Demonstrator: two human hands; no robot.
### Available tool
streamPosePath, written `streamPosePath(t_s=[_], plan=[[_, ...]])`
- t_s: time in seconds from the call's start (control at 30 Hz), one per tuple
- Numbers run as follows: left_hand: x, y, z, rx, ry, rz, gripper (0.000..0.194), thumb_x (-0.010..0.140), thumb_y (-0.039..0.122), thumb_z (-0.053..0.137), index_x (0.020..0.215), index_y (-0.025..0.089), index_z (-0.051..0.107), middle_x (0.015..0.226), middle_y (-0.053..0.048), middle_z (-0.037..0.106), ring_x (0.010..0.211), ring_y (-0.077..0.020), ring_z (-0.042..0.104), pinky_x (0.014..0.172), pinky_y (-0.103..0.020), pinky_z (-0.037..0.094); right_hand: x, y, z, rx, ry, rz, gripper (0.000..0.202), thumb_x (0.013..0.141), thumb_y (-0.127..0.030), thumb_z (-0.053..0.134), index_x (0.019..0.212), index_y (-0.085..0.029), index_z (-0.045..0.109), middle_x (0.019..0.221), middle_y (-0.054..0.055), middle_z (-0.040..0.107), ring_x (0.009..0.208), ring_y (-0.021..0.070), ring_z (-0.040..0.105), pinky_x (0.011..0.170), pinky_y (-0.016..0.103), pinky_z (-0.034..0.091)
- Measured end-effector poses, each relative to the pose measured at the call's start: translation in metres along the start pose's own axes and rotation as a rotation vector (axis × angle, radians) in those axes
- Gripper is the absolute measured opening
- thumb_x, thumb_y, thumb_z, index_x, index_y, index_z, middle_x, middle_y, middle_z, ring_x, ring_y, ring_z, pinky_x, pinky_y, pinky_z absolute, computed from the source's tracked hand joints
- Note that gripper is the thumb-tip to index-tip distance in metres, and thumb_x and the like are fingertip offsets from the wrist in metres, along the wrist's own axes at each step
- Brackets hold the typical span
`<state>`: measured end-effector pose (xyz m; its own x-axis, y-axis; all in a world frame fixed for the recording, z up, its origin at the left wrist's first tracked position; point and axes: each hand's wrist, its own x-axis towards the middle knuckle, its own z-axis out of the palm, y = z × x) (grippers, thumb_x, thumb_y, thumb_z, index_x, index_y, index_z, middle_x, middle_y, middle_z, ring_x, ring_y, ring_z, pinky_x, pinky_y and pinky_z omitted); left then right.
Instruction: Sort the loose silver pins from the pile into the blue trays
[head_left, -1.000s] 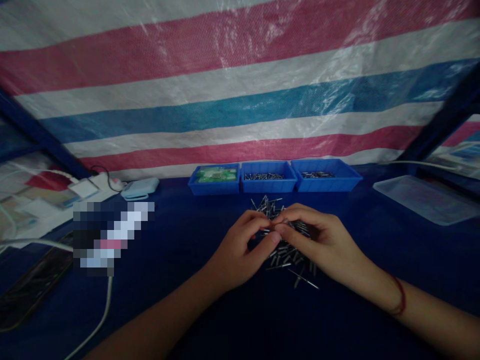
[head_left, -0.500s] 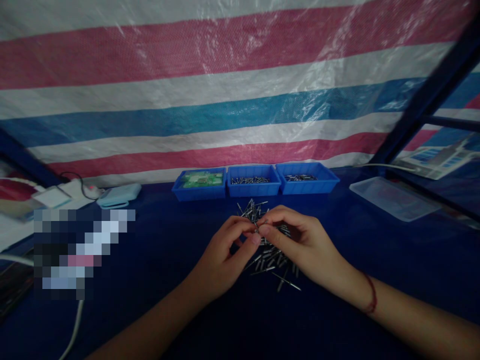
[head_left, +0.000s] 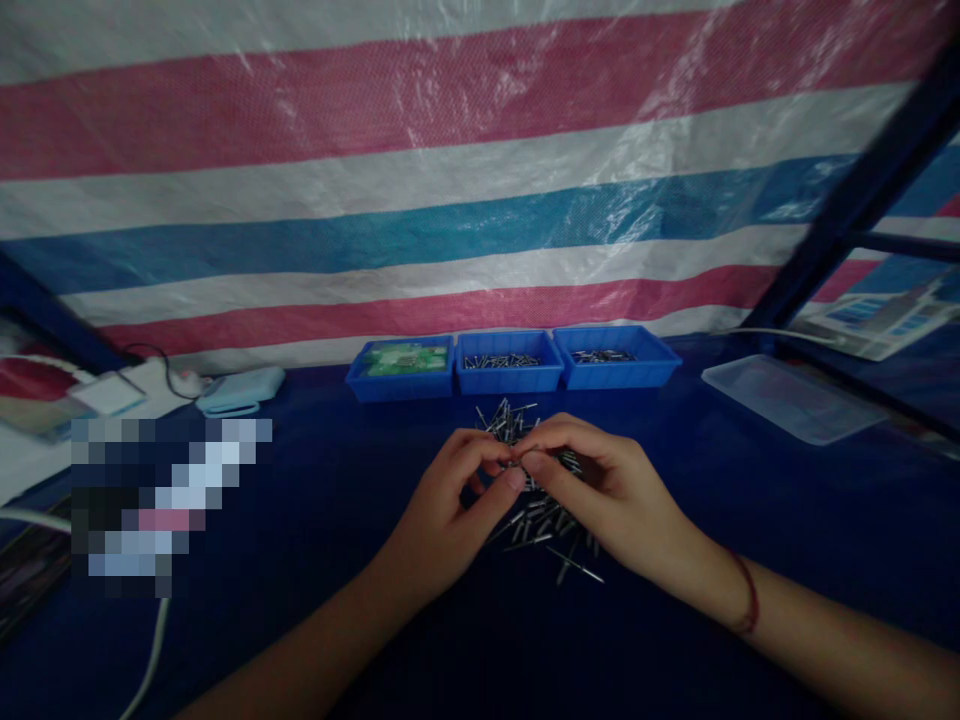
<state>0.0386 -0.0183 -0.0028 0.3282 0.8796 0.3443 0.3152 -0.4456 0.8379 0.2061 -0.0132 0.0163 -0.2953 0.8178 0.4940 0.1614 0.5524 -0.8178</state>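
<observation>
My left hand [head_left: 459, 505] and my right hand [head_left: 611, 480] meet at the fingertips above a loose pile of blind rivets [head_left: 541, 518], silver with thin pins. Thumb and forefinger of each hand are pinched around a small metal piece [head_left: 517, 462], apparently one of these rivets. Mostly hidden by the fingers, it shows only as a thin glint. The pile spreads on the dark blue table beneath and between the hands, with two rivets crossing at its near edge. My right hand covers part of the pile.
Three blue bins line the back: the left bin [head_left: 400, 388] holds green-and-clear packets, the middle bin [head_left: 510, 380] and right bin [head_left: 622, 376] hold metal pieces. A clear plastic lid [head_left: 795, 400] lies at right. At left are a light-blue case [head_left: 240, 390] and a white cable [head_left: 154, 650].
My fingertips have shifted slightly around the small piece, and less of it shows between them. The pile and the bins look the same.
</observation>
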Motion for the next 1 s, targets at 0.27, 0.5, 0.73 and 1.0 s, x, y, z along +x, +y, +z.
streamPosePath(t_s=[0.27,0.5,0.73,1.0], plan=[[-0.001,0.0,-0.001,0.066,0.104,0.034,0.004,0.085,0.021,0.055,0.089,0.024,0.056,0.095,0.0,0.047,0.084,-0.0131,0.051,0.069,-0.026,0.044,0.0,0.003,0.0,-0.022,0.0,0.011,0.013,0.084,-0.018,0.054,0.089,-0.019,0.066,0.083,0.003,0.063,0.078,0.0129,0.061,0.07,0.029,0.048],[-0.002,0.002,-0.002,0.081,0.156,0.072,0.007,0.084,0.018,0.055,0.089,0.023,0.055,0.094,-0.001,0.046,0.081,-0.0128,0.051,0.068,-0.026,0.044,0.0,0.004,0.0,-0.036,-0.001,0.017,0.012,0.084,-0.02,0.054,0.089,-0.021,0.065,0.083,0.002,0.064,0.077,0.014,0.061,0.069,0.03,0.049],[-0.002,0.004,-0.002,0.07,0.201,0.085,0.006,0.084,0.021,0.057,0.089,0.023,0.056,0.097,-0.003,0.045,0.088,-0.0157,0.052,0.069,-0.028,0.047,-0.002,0.006,0.004,-0.077,-0.062,-0.006,0.01,0.085,-0.021,0.054,0.087,-0.022,0.064,0.079,0.001,0.061,0.074,0.0141,0.059,0.067,0.031,0.048],[0.001,-0.002,-0.005,0.085,0.224,0.041,0.006,0.084,0.025,0.055,0.088,0.02,0.054,0.094,-0.002,0.049,0.081,-0.0142,0.052,0.067,-0.028,0.045,0.011,0.011,-0.014,-0.38,-0.041,-0.134,0.016,0.089,-0.02,0.046,0.081,-0.02,0.059,0.085,0.004,0.06,0.082,0.0157,0.057,0.073,0.032,0.047]])
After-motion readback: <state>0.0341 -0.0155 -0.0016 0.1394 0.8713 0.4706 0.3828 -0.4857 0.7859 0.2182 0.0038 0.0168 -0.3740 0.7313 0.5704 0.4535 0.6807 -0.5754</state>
